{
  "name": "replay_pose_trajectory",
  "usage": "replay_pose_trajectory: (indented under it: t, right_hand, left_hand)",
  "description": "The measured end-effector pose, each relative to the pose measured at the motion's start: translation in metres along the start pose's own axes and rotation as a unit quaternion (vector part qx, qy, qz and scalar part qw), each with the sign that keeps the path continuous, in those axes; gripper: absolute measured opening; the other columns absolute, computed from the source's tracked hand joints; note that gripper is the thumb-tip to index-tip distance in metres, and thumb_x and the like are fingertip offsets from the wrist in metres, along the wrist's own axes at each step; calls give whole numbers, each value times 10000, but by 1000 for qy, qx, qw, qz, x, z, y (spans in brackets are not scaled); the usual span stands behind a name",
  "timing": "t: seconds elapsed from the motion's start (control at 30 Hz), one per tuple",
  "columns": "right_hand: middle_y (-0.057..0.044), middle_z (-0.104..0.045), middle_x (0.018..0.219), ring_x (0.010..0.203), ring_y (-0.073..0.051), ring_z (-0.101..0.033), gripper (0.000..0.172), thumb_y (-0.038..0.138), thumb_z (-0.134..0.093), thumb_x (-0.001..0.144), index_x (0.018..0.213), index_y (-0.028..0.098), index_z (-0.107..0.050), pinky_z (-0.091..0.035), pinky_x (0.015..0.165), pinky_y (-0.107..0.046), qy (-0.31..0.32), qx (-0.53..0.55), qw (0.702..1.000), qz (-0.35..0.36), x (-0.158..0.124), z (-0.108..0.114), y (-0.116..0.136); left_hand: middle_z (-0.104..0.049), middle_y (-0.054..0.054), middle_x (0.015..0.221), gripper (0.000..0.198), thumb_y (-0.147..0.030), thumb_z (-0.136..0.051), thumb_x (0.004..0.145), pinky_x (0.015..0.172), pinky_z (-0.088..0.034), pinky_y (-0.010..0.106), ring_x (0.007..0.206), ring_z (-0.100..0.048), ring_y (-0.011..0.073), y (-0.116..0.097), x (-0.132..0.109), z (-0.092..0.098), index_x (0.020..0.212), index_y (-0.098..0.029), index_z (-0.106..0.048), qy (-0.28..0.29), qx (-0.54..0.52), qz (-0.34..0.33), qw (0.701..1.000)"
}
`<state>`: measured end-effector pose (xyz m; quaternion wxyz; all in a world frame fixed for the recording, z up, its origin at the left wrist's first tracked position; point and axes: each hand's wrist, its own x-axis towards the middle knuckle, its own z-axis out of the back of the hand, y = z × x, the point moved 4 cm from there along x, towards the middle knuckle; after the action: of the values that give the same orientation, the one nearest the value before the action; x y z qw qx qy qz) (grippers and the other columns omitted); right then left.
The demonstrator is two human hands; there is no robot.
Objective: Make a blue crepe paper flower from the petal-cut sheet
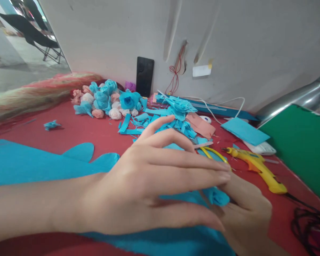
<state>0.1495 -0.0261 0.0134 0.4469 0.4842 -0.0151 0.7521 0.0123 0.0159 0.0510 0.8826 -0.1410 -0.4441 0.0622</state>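
My left hand (138, 177) reaches across the middle with its fingers stretched out and its thumb apart. Its fingertips touch my right hand (250, 209) at the lower right. A small rolled blue paper rose (218, 196) sits in the right hand's fingers, partly hidden, between the left thumb and fingers. Beneath both hands, blue crepe paper (160, 241) spreads toward the front edge. A larger blue sheet with rounded ends (37, 163) lies to the left. Yellow scissors handles (216, 153) show just behind the left fingertips.
A yellow glue gun (256, 165) lies at right, its cord trailing. Behind are blue paper scraps (173, 121), a pile of pink, white and blue paper flowers (104, 99), and a black phone (145, 76) against the wall. A green board (298, 149) stands at right.
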Motion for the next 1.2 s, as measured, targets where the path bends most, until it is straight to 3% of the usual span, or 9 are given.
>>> replay_pose_trajectory:
  t: [0.23,0.4,0.6,0.8,0.93,1.2]
  right_hand:
    - [89,-639,850,768,-13,-605,204,102,-505,792,857,277,-589,-400,797,13,-16,9,1000,5,-5,2,0]
    - [67,-638,823,705,-47,-618,226,54,-504,762,805,259,-589,-476,707,-34,-14,27,1000,0,-2,1,2]
    - [71,-633,776,680,-32,-612,206,41,-517,730,752,234,-584,-450,716,-5,-23,27,999,-11,0,0,3]
    - [69,-655,765,701,-57,-629,153,73,-550,727,759,216,-593,-473,721,-34,-14,22,999,-27,0,0,-1]
    - [74,-653,790,713,-50,-627,167,72,-539,744,793,224,-584,-479,722,-37,-21,31,999,-28,-1,-2,-2]
    - [21,-671,760,679,-113,-648,120,106,-542,774,756,214,-592,-542,664,-136,-28,16,999,3,-1,-1,3]
  left_hand:
    - [-680,-77,1009,177,-266,-616,758,1089,-168,270,913,-571,100,6,-3,-10,913,-193,-664,65,46,14,997]
    - [-684,-53,1002,160,-241,-578,782,1081,-192,279,903,-577,119,8,-3,-9,893,-180,-676,60,34,12,998]
    - [-698,-30,972,118,-186,-601,769,1077,-183,386,900,-577,137,12,-3,-9,855,-179,-681,56,-21,49,997]
    - [-712,-30,919,73,-198,-618,752,1001,-310,343,861,-586,128,15,-3,-10,778,-177,-683,59,-67,89,992]
    - [-721,-34,814,26,-191,-655,718,958,-333,322,792,-594,110,17,-1,-10,705,-179,-674,42,-79,111,990]
    - [-692,-33,723,92,-162,-688,668,860,-388,251,704,-586,70,16,1,-11,608,-161,-618,36,-73,94,992]
